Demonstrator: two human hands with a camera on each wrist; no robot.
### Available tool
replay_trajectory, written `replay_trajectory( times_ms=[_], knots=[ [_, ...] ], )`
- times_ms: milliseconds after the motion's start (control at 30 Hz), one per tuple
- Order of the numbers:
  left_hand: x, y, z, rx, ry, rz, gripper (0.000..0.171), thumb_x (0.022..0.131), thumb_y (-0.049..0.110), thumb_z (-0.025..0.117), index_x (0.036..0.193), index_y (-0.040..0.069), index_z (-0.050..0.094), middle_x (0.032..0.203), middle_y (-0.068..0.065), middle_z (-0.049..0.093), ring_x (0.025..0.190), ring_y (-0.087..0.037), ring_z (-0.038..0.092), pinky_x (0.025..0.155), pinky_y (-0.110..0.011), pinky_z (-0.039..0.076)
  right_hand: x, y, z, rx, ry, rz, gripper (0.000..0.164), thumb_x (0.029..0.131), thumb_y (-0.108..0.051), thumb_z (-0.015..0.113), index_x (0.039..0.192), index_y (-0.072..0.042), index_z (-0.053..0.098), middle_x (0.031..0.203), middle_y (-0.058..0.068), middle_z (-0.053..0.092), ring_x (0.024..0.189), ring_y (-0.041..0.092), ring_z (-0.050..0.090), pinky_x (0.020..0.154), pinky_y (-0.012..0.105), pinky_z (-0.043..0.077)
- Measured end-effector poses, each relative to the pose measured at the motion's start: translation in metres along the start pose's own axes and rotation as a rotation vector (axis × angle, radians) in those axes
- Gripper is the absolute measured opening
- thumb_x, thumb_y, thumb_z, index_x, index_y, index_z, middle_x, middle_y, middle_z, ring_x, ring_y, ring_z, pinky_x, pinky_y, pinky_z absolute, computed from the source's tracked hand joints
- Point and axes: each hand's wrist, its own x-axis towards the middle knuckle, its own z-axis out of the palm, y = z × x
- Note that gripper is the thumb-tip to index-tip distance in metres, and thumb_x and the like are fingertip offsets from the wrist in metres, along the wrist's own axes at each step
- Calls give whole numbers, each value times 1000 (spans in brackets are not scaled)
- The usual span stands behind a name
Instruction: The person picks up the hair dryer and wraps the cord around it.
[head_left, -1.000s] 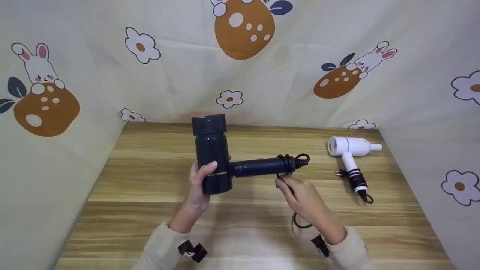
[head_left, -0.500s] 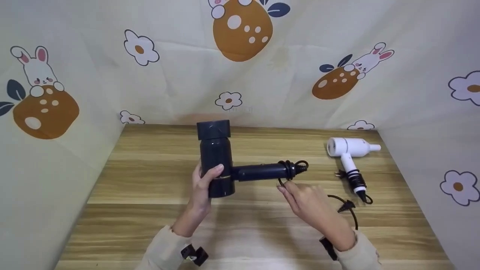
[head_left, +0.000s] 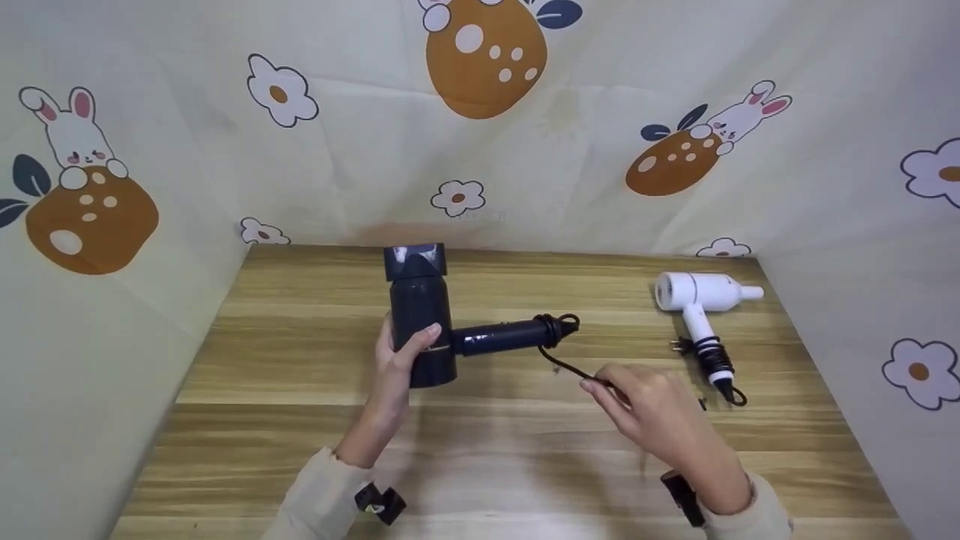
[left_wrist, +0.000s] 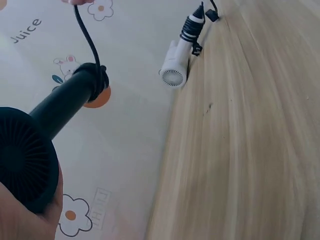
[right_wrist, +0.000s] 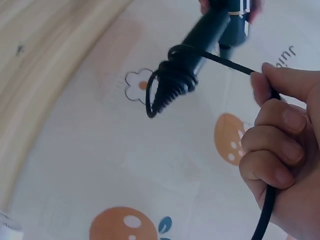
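Note:
My left hand (head_left: 397,367) grips the barrel of a dark hair dryer (head_left: 420,315), thumb across its front, above the table. The dryer's handle points right, with several turns of black cord (right_wrist: 180,75) wound round its end. My right hand (head_left: 652,405) pinches the loose run of that cord between thumb and forefinger; the stretch from the handle looks taut. In the right wrist view the other fingers curl in and the cord passes down through the palm. The left wrist view shows the dryer's round vented end (left_wrist: 22,160).
A white hair dryer (head_left: 701,292) lies at the table's back right, black cord wrapped round its handle. The wooden table (head_left: 300,420) meets a patterned cloth (head_left: 360,150) at the back and sides. Black camera mounts (head_left: 381,502) sit on the wrists.
My right hand has moved right and slightly down, drawing out a longer stretch of cord from the handle. The dark hair dryer shifted right, then back left, its handle end moving left.

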Motion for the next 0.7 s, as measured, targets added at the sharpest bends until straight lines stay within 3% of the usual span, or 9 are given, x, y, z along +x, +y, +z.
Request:
replay_trajectory(
  times_ms=[133, 433, 700],
  knots=[
    [-2, 0, 0, -2, -11, -44, 53, 81, 21, 62, 129, 11, 44, 107, -7, 56, 92, -18, 58, 83, -32, 47, 4, 1, -7, 57, 85, -23, 27, 90, -33, 59, 72, -14, 63, 55, -9, 53, 46, 1, 39, 41, 15, 31],
    [-5, 2, 8, -3, -26, -31, 53, 81, 21, 63, 129, 10, 44, 107, -8, 57, 91, -19, 58, 83, -32, 47, 13, -12, -6, 117, 88, -228, 14, 86, -26, 65, 76, -16, 63, 64, -12, 58, 53, -1, 46, 45, 12, 35],
    [-10, 0, 8, 73, -141, -31, 51, 80, 21, 63, 125, 5, 45, 103, -10, 57, 89, -20, 58, 82, -33, 48, 23, 1, -7, 190, 140, -180, 15, 85, -24, 66, 76, -13, 65, 64, -8, 58, 52, 1, 44, 47, 11, 35]
  ],
)
